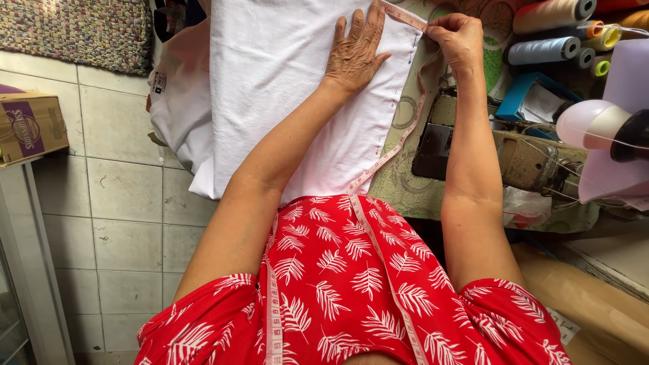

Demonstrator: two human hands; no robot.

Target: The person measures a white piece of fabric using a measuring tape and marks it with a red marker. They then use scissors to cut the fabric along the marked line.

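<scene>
Cloth (284,88), white and folded, fills the upper middle of the frame; it looks soft, light and prone to creep, best held flat near its edge. Left hand (355,51) presses it with fingers spread, while right hand (460,37) pinches the tape (399,145) at upper right. A purple-and-tan box (30,127) sits at far left, a teal carton (534,98) at right.

The scene is lit brightly and evenly by soft daylight, and only faint shadows are cast beside the forearms. The white cloth (284,88) is nearly washed out, with little fold detail kept. Straight lines are bowed toward the frame edges by a wide lens, and the pale lamp shade (608,135) at the right is rendered softly, out of focus.
</scene>
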